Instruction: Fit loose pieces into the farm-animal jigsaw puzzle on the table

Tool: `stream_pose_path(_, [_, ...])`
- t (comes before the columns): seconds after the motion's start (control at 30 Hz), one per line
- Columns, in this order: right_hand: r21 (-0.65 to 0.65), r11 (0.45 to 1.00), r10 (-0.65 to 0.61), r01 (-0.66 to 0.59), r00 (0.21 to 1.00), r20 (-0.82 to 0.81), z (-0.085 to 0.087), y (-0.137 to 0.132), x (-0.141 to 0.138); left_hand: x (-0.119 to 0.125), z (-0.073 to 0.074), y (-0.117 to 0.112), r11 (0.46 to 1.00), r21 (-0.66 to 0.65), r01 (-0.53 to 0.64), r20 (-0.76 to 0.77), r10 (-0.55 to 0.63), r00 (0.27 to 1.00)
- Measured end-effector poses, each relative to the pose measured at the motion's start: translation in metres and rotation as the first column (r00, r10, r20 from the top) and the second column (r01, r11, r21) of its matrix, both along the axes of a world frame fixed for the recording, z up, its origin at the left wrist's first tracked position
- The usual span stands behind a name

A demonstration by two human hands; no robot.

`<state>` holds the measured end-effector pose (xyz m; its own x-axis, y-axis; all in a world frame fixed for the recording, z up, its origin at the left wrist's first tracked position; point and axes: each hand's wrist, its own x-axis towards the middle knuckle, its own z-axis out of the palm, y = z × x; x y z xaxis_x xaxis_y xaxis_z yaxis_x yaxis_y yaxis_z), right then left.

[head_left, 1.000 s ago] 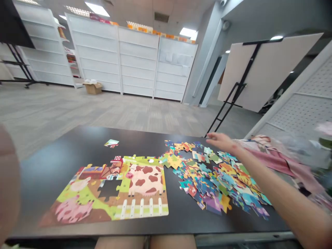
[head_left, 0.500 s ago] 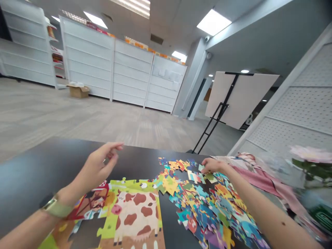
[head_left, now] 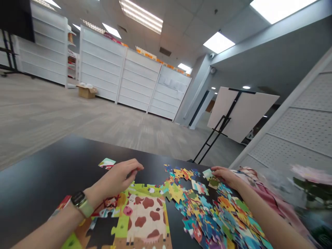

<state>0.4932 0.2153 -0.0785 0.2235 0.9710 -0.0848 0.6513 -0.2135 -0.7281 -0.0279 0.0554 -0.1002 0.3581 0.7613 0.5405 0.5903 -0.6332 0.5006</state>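
Note:
My left hand (head_left: 125, 177), a watch (head_left: 77, 198) on its wrist, hovers over the upper left of a partly assembled puzzle (head_left: 147, 221) with a spotted cow. Its fingers bend loosely, thumb apart, and nothing shows in them. Behind it lies a loose red-and-green puzzle piece (head_left: 107, 162). At the far right of the table, my right hand (head_left: 225, 175) has its fingertips closed at the edge of a pale green puzzle piece (head_left: 207, 174). An olive-green piece (head_left: 214, 183) lies just below those fingers. Loose pieces (head_left: 207, 218) form a large heap between puzzle and right forearm.
The dark table (head_left: 77, 155) carries everything. Pink cloth (head_left: 275, 202) and a pink flower (head_left: 311, 173) are at the right, beside my forearm. Beyond the table stand an easel (head_left: 220, 131), white shelves (head_left: 101, 62) and a cardboard box (head_left: 87, 91).
My left hand has moved right, over the puzzle's top edge, uncovering the red-and-green piece. My right fingers have shifted slightly right, showing more of the pale green piece. The view has tilted up.

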Motion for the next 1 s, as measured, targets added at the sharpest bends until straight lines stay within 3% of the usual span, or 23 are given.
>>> stream_pose_path(0.17, [0.019,0.998,-0.066,0.068,0.995,-0.081,0.006,0.000,-0.009,-0.001,-0.002,0.001,1.000,-0.017,0.014,0.011,-0.014,1.000])
stream_pose_path(0.3, [0.125,0.992,0.033,-0.010,0.983,-0.178,0.003,-0.002,-0.048,-0.001,-0.005,0.003,0.999,-0.037,-0.019,-0.001,0.019,1.000])
stream_pose_path(0.4, [0.190,0.966,0.227,-0.178,0.933,-0.279,-0.009,-0.018,-0.112,0.000,-0.007,0.005,0.996,-0.060,-0.063,-0.021,0.062,0.998])
stream_pose_path(0.5, [0.238,0.903,0.423,-0.359,0.840,-0.340,-0.030,-0.050,-0.195,0.000,-0.008,0.007,0.990,-0.085,-0.113,-0.032,0.111,0.993])
stream_pose_path(0.53, [0.259,0.869,0.491,-0.422,0.798,-0.349,-0.037,-0.060,-0.222,-0.001,-0.008,0.008,0.987,-0.095,-0.128,-0.035,0.125,0.992])
stream_pose_path(0.57, [0.297,0.798,0.601,-0.524,0.729,-0.329,-0.044,-0.069,-0.248,-0.002,-0.008,0.009,0.985,-0.106,-0.140,-0.041,0.136,0.990])
stream_pose_path(0.63, [0.310,0.747,0.664,-0.588,0.676,-0.319,-0.056,-0.079,-0.291,-0.006,-0.007,0.010,0.979,-0.130,-0.159,-0.060,0.152,0.987])
stream_pose_path(0.7, [0.312,0.731,0.682,-0.607,0.667,-0.300,-0.064,-0.082,-0.317,-0.010,-0.008,0.012,0.972,-0.158,-0.172,-0.088,0.160,0.983])
stream_pose_path(0.8, [0.316,0.709,0.702,-0.630,0.670,-0.241,-0.066,-0.080,-0.332,-0.016,-0.010,0.015,0.961,-0.196,-0.196,-0.119,0.175,0.977])
stream_pose_path(1.0, [0.333,0.640,0.741,-0.692,0.670,-0.033,-0.059,-0.090,-0.330,-0.017,-0.018,0.020,0.939,-0.256,-0.229,-0.149,0.196,0.969])
